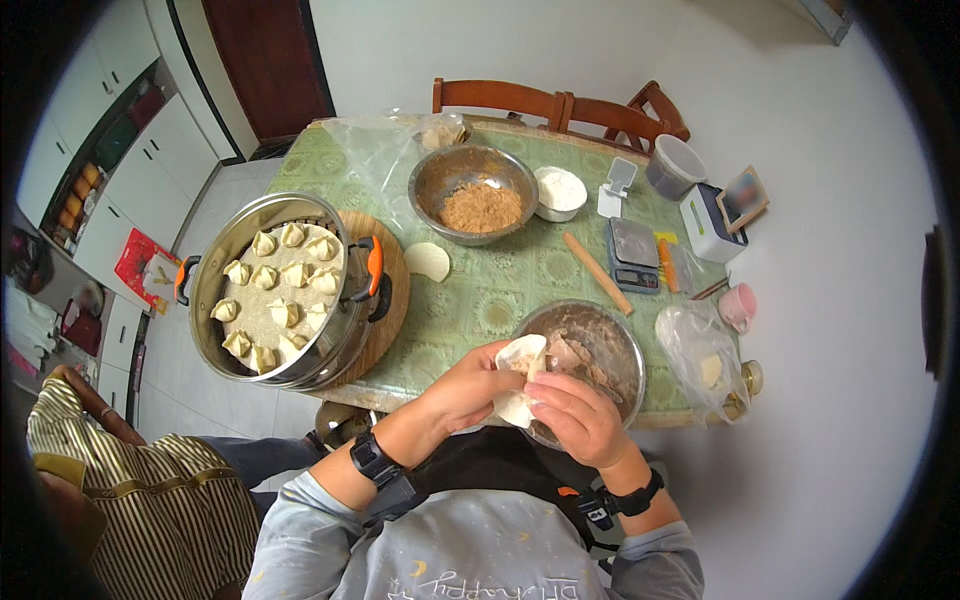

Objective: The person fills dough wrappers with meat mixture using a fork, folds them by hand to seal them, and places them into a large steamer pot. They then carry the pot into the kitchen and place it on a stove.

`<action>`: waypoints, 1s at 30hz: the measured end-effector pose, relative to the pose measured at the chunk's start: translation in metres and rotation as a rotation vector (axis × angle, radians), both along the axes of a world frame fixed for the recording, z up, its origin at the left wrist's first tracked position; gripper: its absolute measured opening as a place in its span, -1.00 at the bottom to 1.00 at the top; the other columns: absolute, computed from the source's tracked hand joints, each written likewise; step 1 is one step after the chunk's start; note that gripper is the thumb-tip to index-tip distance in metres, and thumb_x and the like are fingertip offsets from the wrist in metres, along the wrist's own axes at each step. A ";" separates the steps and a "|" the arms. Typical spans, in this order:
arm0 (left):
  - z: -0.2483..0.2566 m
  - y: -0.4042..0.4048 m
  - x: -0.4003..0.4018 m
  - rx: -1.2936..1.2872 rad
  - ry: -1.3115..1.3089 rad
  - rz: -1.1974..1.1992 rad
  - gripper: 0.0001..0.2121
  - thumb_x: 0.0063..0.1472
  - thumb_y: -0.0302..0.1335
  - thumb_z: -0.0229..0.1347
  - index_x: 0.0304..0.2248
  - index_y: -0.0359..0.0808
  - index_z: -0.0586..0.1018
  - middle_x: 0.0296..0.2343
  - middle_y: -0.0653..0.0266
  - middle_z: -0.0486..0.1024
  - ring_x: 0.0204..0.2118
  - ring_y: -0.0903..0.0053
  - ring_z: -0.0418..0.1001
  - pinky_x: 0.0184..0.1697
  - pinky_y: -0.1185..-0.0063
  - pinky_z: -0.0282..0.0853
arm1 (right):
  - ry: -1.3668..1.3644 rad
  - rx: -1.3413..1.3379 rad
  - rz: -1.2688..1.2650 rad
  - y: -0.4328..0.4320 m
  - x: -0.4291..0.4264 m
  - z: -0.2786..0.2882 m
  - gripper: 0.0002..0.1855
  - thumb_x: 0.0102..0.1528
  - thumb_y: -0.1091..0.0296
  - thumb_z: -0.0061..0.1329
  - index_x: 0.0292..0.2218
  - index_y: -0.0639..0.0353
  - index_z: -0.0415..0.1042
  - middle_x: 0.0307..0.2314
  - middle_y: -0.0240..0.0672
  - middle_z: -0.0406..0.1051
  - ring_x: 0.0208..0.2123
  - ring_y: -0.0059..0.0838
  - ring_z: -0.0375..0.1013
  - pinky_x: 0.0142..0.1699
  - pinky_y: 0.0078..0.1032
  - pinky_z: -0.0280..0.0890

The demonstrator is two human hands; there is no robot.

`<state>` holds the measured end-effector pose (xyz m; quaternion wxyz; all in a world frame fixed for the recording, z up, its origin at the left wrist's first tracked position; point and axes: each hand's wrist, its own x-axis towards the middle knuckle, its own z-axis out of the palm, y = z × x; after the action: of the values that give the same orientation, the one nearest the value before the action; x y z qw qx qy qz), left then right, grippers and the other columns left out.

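My left hand (469,386) holds a white dough wrapper (517,409) from its left side, with some pinkish filling showing inside its upper part. The fingertips of my right hand (581,420) pinch the wrapper's right edge. Just behind and partly under my hands stands a metal bowl (634,360) with pale pink minced filling (574,352). At the left, a large steamer pot (199,330) with orange-and-black handles holds several pleated dumplings (283,312) on a woven liner. One flat round wrapper (427,262) lies on the table beside the pot's board.
Further back on the green tablecloth (480,281) are a metal bowl of brown filling (481,208), a bowl of white flour (560,190), a rolling pin (598,272) and a kitchen scale (634,251). A plastic bag (694,352) lies right. Another person (157,510) is at the lower left.
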<state>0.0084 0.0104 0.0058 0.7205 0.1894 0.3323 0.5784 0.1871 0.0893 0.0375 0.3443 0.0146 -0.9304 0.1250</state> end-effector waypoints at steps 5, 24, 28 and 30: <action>0.005 0.008 0.010 0.006 -0.188 0.040 -0.67 0.12 -0.63 0.01 -0.09 -0.40 0.37 -0.24 0.13 0.45 -0.23 0.47 0.47 -0.21 0.55 0.45 | -0.012 -0.006 0.009 -0.002 0.004 0.005 -0.82 -0.13 0.49 0.05 -0.38 0.25 0.44 -0.29 -0.30 0.43 -0.23 -0.32 0.42 -0.21 -0.49 0.38; 0.009 0.007 0.033 0.166 0.413 0.004 -0.81 0.18 -0.58 0.01 -0.20 -0.39 0.51 -0.33 0.36 0.49 -0.29 0.75 0.39 -0.22 0.72 0.34 | 0.158 -0.706 -0.521 -0.012 0.008 0.008 -0.79 -0.15 0.57 0.13 -0.38 0.27 0.46 -0.40 -0.29 0.35 -0.43 -0.39 0.40 -0.35 -0.57 0.31; 0.006 0.011 0.027 0.239 0.672 -0.011 -0.73 0.16 -0.61 0.02 -0.12 -0.37 0.40 -0.24 0.28 0.46 -0.20 0.64 0.41 -0.18 0.67 0.35 | 0.104 -0.672 -0.391 -0.004 0.012 0.010 -0.82 -0.13 0.57 0.12 -0.41 0.29 0.44 -0.44 -0.27 0.36 -0.44 -0.40 0.41 -0.38 -0.57 0.31; 0.005 0.011 0.026 0.190 0.498 0.041 -0.71 0.15 -0.61 0.03 -0.10 -0.35 0.37 -0.22 0.27 0.44 -0.20 0.63 0.41 -0.19 0.65 0.37 | 0.125 -0.563 -0.373 0.000 0.012 0.011 -0.86 -0.12 0.56 0.11 -0.43 0.29 0.44 -0.46 -0.27 0.38 -0.46 -0.39 0.41 -0.39 -0.56 0.31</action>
<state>0.0342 0.0214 0.0110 0.5836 0.3860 0.4473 0.5571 0.1993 0.0890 0.0481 0.4080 -0.2438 -0.8231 0.3107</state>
